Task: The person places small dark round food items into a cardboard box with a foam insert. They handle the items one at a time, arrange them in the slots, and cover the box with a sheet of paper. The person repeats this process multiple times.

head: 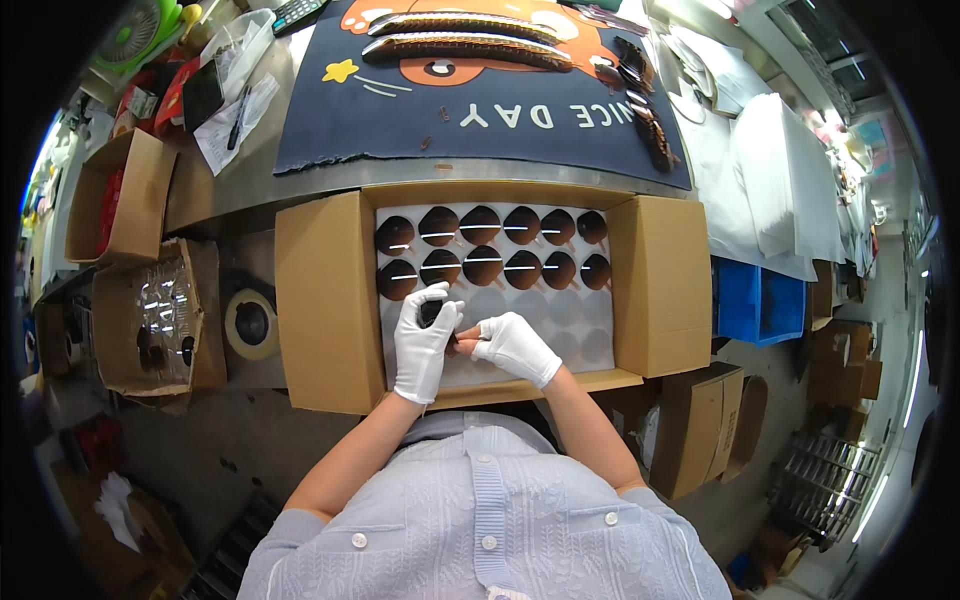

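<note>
My left hand (426, 352), in a white glove, is closed around a small stack of dark tinted lenses (430, 312). At the lower end of that stack, the bare fingertips of my white-gloved right hand (510, 346) pinch a brown edge; the glove partly hides it. Both hands are over an open cardboard box (330, 300). Inside it, a white foam or plastic sheet (495, 373) carries two rows of brown gradient lenses (482, 265), each with a small tab. Faint round shapes show through the sheet nearer to me.
Long stacks of lenses (469, 52) and a loose dark row (649, 127) lie on a dark cartoon mat (360, 127). Left are a lens carton (161, 322) and tape roll (251, 324). White sheets (780, 172), a blue bin (757, 300) and cartons (697, 431) stand right.
</note>
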Motion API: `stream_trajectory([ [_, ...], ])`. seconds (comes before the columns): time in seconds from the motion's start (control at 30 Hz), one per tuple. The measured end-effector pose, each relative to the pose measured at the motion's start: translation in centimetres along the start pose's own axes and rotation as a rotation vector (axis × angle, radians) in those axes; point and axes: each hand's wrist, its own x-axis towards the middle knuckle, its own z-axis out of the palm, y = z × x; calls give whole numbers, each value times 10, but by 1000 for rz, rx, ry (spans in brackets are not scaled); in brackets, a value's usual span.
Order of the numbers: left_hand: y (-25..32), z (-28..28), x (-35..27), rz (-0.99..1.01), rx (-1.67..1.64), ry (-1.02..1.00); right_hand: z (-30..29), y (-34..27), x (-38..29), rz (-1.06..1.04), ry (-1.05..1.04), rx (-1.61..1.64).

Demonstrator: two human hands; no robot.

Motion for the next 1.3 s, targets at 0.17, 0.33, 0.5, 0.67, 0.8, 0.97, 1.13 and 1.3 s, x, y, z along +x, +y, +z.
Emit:
stream_trajectory([
  [0.17, 3, -3, -10, -53, -130, 10, 4, -5, -4, -7, -13, -47],
  [0.33, 33, -16, -5, -5, -241, 153, 2, -6, -7, 29, 76, -40],
  [0.5, 106, -23, -5, 212, -568, 146, 25, -17, 22, -147, 146, -462],
  [0.67, 126, -34, -4, 254, -554, 132, 44, -19, 39, -144, 137, -960],
  [0.8, 118, -41, -8, 217, -525, 152, 1, -4, 16, 41, 210, -1160],
  [0.97, 100, -43, -7, 107, -454, 170, -72, 37, -24, 296, 314, -1208],
  [1.13, 79, -31, -7, -6, -368, 93, -119, 79, -48, 508, 464, -1277],
  [1.3, 46, -2, -9, -86, -176, 78, -69, 23, -53, 337, 284, -1013],
])
